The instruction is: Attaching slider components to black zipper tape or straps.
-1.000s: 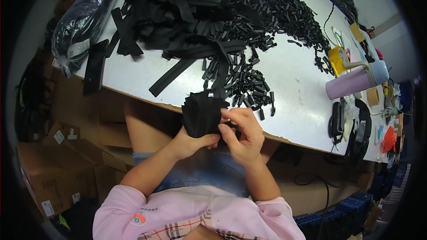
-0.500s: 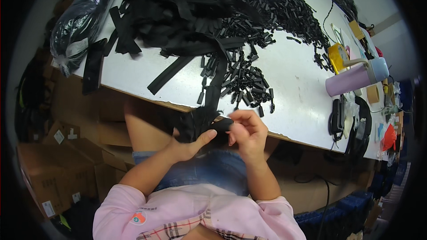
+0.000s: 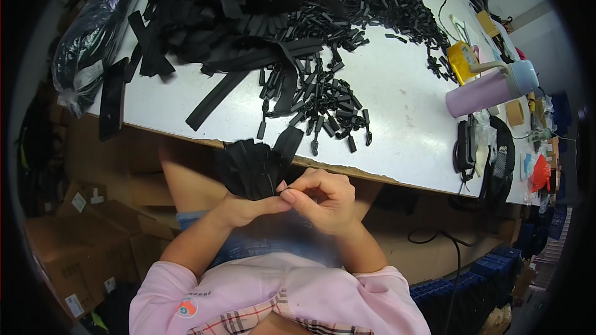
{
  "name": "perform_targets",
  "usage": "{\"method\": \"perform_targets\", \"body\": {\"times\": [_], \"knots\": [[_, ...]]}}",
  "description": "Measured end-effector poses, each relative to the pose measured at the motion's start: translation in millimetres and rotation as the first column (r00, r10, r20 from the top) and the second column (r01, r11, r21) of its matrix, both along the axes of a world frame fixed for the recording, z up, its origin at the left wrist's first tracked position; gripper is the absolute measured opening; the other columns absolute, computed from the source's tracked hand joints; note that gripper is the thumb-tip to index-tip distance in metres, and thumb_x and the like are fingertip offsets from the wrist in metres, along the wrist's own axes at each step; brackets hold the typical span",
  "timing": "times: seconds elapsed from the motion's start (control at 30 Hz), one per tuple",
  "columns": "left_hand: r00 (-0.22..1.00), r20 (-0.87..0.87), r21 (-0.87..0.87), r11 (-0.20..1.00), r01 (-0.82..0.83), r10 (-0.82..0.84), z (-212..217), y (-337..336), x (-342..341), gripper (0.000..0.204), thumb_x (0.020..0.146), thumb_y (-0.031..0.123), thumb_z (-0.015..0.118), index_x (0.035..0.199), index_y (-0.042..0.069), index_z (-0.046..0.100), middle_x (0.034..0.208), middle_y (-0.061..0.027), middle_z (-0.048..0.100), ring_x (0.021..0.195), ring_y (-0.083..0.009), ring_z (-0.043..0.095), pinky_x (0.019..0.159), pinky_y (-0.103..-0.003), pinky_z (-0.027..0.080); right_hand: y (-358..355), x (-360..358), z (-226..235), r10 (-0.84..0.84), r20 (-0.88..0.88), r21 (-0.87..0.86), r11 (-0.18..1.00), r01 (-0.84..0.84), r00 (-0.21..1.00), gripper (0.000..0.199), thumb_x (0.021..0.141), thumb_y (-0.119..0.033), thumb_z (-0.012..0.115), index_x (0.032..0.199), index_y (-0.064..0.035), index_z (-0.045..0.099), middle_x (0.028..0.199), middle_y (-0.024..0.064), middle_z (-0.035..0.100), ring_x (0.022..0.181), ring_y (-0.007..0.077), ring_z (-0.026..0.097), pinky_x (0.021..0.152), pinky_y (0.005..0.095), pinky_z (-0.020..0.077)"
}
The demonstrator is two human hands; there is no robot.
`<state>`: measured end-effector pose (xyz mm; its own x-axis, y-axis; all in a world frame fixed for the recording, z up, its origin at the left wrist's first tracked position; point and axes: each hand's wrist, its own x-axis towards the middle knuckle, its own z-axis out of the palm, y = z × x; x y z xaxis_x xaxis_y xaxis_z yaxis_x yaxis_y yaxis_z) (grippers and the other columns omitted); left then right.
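Above my lap, just off the table's front edge, my left hand is closed round a fanned bunch of black zipper strips, their free ends pointing up toward the table. My right hand meets it at the thumb, finger and thumb pinched together; a small dark bit shows there, too little to name. Small black zipper pulls lie loose on the table just beyond my hands. A large heap of black zipper strips is behind them at the left, with one strip lying slantwise toward the front edge.
More pulls are heaped at the back. On the right of the white table are a lilac bottle, a yellow tape dispenser and a black pouch. A plastic-wrapped bundle lies at left; cardboard boxes stand below.
My right hand has moved left and down to my left thumb, its fingers now pinched. The strip that ran from the table to my hands now stands in the bunch. The view has shifted slightly.
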<state>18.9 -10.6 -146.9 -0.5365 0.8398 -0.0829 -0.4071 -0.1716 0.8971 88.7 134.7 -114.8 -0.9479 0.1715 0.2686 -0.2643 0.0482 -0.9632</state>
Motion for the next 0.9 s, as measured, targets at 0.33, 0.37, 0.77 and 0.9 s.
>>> {"method": "perform_targets", "body": {"times": [0.33,0.37,0.77,0.9], "knots": [[0.956,-0.191,-0.079,0.967,-0.241,0.223,33,11,10,0.010,0.078,0.014,0.059,0.079,0.004,0.057,0.074,-0.0003,0.054,0.067,-0.0058,0.048,0.060,-0.021,0.040,1,5,-6,-0.123,-0.097,0.235,0.961,0.142,0.988,0.004,0.072,0.001,0.058,0.074,0.0027,0.057,0.056,0.0070,0.052,0.045,0.0087,0.048,0.041,0.0199,0.0362],[0.911,-0.346,-0.088,0.959,-0.270,0.225,25,8,10,0.010,0.078,0.014,0.059,0.079,0.004,0.057,0.074,-0.0013,0.055,0.066,-0.0070,0.049,0.059,-0.022,0.040,0,5,-7,-0.117,-0.087,0.210,0.969,0.133,0.989,0.004,0.072,0.000,0.058,0.074,0.0030,0.057,0.056,0.0066,0.052,0.044,0.0077,0.047,0.040,0.0195,0.0352],[0.928,-0.116,-0.145,0.919,-0.367,0.353,-1,6,5,0.018,0.077,0.010,0.059,0.093,0.004,0.054,0.090,-0.0004,0.053,0.083,-0.0091,0.048,0.074,-0.022,0.040,22,-10,6,-0.231,-0.126,0.842,0.490,0.228,0.965,0.022,0.065,-0.002,0.063,0.086,-0.0057,0.058,0.075,0.0073,0.047,0.065,0.0198,0.048,0.053,0.0278,0.0413],[0.956,-0.024,-0.141,0.946,-0.291,0.291,1,9,4,0.017,0.076,0.007,0.059,0.093,0.004,0.055,0.089,0.0003,0.052,0.081,-0.0079,0.048,0.072,-0.021,0.040,32,-12,7,-0.202,-0.125,0.831,0.513,0.214,0.971,0.016,0.066,-0.002,0.062,0.081,-0.0042,0.057,0.072,0.0082,0.046,0.060,0.0211,0.047,0.051,0.0299,0.0407]]}}
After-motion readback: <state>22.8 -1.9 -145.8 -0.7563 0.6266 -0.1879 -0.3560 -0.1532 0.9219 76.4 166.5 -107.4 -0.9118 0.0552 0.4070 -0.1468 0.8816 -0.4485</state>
